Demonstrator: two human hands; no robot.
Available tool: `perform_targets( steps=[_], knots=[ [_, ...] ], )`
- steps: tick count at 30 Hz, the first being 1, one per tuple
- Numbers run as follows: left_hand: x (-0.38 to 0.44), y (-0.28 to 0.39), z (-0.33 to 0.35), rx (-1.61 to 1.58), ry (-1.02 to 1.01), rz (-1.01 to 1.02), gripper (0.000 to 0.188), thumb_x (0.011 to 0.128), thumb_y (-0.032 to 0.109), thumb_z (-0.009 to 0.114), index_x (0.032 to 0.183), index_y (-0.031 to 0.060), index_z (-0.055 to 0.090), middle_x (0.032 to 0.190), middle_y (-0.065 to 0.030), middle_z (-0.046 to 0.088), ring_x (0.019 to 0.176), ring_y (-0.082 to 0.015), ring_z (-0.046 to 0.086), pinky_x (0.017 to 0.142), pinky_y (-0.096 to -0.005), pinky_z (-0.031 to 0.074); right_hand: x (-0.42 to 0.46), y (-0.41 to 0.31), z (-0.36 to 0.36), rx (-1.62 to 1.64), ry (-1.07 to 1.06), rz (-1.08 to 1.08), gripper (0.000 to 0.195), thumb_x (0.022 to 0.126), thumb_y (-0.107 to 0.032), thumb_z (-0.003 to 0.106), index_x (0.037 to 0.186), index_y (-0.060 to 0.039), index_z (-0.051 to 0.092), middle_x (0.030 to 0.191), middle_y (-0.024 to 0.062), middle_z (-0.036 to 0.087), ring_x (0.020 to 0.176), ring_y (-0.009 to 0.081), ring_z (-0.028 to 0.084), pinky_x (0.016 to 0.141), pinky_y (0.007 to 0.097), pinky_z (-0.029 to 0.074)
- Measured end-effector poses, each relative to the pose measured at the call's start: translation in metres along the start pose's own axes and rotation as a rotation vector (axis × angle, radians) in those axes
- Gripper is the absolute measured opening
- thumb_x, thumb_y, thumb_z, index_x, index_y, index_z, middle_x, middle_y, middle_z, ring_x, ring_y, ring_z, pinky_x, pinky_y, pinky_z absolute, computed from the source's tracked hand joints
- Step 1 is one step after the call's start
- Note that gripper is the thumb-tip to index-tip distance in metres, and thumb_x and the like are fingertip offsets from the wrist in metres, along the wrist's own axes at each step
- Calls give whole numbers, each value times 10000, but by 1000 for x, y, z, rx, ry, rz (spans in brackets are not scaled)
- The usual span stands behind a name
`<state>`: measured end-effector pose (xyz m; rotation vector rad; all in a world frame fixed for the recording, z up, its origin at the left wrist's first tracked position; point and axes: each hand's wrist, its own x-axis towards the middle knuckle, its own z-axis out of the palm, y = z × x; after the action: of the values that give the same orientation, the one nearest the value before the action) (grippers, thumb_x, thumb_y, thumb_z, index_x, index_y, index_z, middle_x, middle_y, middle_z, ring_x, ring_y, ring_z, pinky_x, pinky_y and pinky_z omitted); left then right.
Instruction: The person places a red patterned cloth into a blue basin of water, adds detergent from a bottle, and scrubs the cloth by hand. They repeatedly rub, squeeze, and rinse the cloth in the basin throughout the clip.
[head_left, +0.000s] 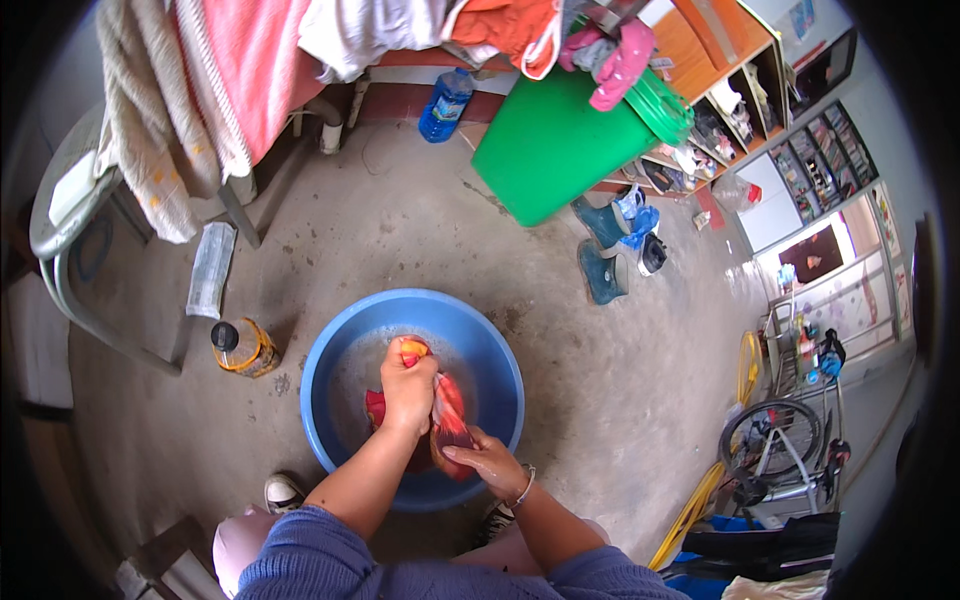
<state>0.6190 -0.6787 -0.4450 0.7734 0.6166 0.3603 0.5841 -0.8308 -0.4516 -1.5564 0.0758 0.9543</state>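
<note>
A blue plastic basin (318, 375) stands on the floor in front of me, with cloudy, sudsy water in it. Above the water I hold a wet, twisted cloth (450, 397) in red, orange, yellow and white. My left hand (406, 386) is closed in a fist round its upper end, a yellow and red bit poking out at the top. Lower and to the right, my right hand (484, 459) grips the cloth's darker red part, thumb on top. A red piece of fabric (375, 407) shows left of my left wrist, partly hidden by my forearm.
Left of the basin stands an orange-labelled bottle (246, 348) with a black cap; a clear plastic package (211, 270) lies beyond it. Farther off are a green bin (559, 146), a blue liquid bottle (445, 105) and rubber boots (602, 271). A chair (60, 217) is at left, a wheeled frame (776, 450) at right.
</note>
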Motion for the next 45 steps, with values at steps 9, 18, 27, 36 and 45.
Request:
perform_targets(
  steps=[9,18,27,36,45],
  knots=[
    [-31,-21,-2,730,-299,724,322,642,-142,387,889,12,524,914,-112,521,835,-209,519,739,-287,425,46,-1,-18,959,86,-228,321,865,-314,453,1021,-36,492,945,74,564,846,200,554,768,322,444],
    [9,-21,22,1069,-38,502,166,733,165,645,698,18,576,550,-144,524,475,-132,405,436,-296,398,52,-25,46,1083,220,-17,235,851,-291,461,758,-78,496,617,28,479,583,167,507,524,305,414],
    [-23,-46,47,1553,-312,644,311,773,303,571,617,34,550,585,-186,538,560,-346,553,507,-385,439,67,3,3,1246,-15,-64,215,828,-278,491,754,-77,497,692,12,507,622,137,508,550,267,421],
    [-73,-60,69,1314,-564,759,140,702,198,607,670,63,591,636,-168,558,577,-324,559,511,-378,441,100,36,-48,752,133,-260,224,845,-291,429,832,-86,516,768,46,545,696,169,551,612,315,456],
    [-77,-54,73,1385,-534,703,149,668,184,610,742,55,613,646,-163,567,602,-318,572,557,-382,459,95,40,-32,705,124,-452,214,848,-229,446,881,-33,525,813,58,542,725,122,534,652,269,441]
  ],
)
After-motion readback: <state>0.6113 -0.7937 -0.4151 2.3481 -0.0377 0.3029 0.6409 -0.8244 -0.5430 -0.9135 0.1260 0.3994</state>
